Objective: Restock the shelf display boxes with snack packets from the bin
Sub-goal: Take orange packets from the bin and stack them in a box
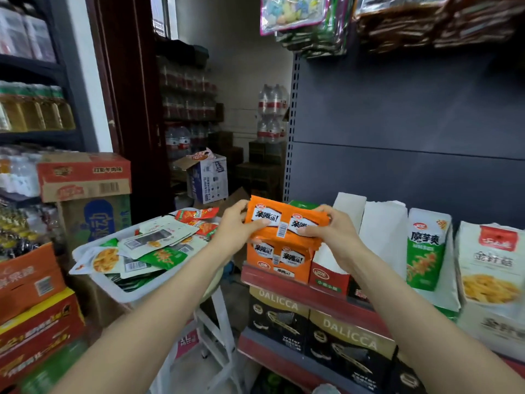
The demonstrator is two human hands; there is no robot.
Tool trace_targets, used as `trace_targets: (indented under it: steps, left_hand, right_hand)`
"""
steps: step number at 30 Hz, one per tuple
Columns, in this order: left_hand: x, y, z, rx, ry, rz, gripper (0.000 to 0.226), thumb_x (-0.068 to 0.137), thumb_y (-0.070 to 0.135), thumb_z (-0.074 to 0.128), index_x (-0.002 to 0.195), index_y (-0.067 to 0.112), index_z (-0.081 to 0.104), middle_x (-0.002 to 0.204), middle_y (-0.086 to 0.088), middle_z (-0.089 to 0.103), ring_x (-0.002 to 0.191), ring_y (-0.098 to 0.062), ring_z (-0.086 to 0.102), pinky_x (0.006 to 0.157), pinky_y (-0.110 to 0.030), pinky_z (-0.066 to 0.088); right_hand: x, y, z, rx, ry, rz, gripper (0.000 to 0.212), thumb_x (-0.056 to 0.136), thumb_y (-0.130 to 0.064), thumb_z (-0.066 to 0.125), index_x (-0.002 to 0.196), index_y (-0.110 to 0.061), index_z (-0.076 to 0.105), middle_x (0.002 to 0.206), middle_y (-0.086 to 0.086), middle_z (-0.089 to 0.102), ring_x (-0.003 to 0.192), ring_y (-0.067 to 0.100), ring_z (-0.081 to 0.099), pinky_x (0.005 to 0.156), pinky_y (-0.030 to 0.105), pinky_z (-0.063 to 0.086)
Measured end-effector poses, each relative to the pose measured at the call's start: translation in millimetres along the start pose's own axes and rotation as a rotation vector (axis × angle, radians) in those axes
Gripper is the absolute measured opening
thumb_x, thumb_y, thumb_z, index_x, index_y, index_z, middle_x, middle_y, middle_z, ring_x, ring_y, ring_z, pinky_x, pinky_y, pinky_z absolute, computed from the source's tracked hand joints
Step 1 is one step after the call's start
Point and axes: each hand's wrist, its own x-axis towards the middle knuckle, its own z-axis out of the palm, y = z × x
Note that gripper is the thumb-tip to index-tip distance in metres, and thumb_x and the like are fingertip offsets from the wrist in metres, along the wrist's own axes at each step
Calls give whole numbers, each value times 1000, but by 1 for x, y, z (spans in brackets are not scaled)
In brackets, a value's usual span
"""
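Observation:
Both my hands hold a stack of orange snack packets [279, 223] above the orange display box [279, 264] at the left end of the shelf. My left hand [238, 226] grips the stack's left edge, thumb on its face. My right hand [326, 231] grips the right edge, fingers curled over the top. More orange packets stand inside the box below. The white bin [93, 273] to the left holds several loose green, white and red packets [147, 251].
To the right on the red shelf edge [298, 288] stand a red-and-white display box [329, 275], a green one [426, 251] and a white one [488, 268]. Dalicca wafer boxes [349, 345] fill the shelf below. Cardboard cartons [85, 177] are stacked at left. Bagged goods [397, 21] hang overhead.

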Motion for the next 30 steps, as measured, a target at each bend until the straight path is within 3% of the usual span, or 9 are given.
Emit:
trace_targets:
  steps: [4,8,12,15,20,23,25,28,30]
  left_hand:
    - [8,-9,3,-46,5,-23,33,76,2,74,95,19,52,98,-3,67,91,-20,66,65,-30,59]
    - [16,-21,5,-57,13,-44,39,70,1,79,95,23,58,100,-7,68,92,-24,68,78,-45,57]
    - [22,-25,8,-252,32,-92,13,82,17,69,94,14,66,98,-7,72,92,-22,70,79,-33,58]
    - [26,-30,5,-209,52,-68,10,88,20,63,94,13,67,93,-4,73,83,-14,71,68,-24,58]
    - [32,-40,-3,-161,68,-63,12,85,11,67,96,13,66,95,-6,72,85,-19,70,74,-31,58]
    - [35,-47,-6,-131,77,-54,13,84,5,67,93,15,64,93,-6,71,83,-18,69,73,-30,57]
    - [36,-51,-5,-132,68,-57,14,85,7,66,97,13,64,97,-9,71,87,-22,69,78,-36,57]
    - [41,-51,-1,-154,74,-50,14,86,12,66,100,13,65,98,-11,72,88,-25,70,79,-40,56]
    - [45,-47,2,-189,66,-43,10,87,14,65,97,12,65,97,-12,71,85,-27,69,73,-38,56]
  right_hand:
    - [7,4,-7,-268,-23,-94,37,75,-5,77,103,-20,57,105,-1,62,94,16,63,70,28,57]
    - [14,9,-7,-252,-60,-106,34,78,1,72,102,-20,59,102,-3,63,94,17,63,70,27,55]
    - [22,12,-3,-255,-55,-93,28,81,-4,70,101,-21,59,101,-1,66,91,17,65,74,28,55]
    - [26,13,1,-293,-65,-91,34,80,-4,71,105,-22,57,104,0,65,93,17,66,75,31,56]
    - [31,12,9,-385,-86,-171,48,76,-5,75,117,-23,56,116,1,62,101,18,64,82,39,57]
    - [31,13,17,-592,-83,-278,46,80,-8,73,121,-20,55,119,2,60,106,16,61,82,27,53]
    - [31,14,22,-701,-53,-330,39,84,-12,69,120,-17,56,119,3,62,107,16,61,79,20,47]
    - [32,12,21,-677,-19,-297,37,86,-23,67,120,-18,53,116,1,63,97,13,63,74,19,49]
    - [31,10,18,-667,-92,-250,46,80,-29,73,117,-21,47,113,-3,62,92,10,62,74,22,52]
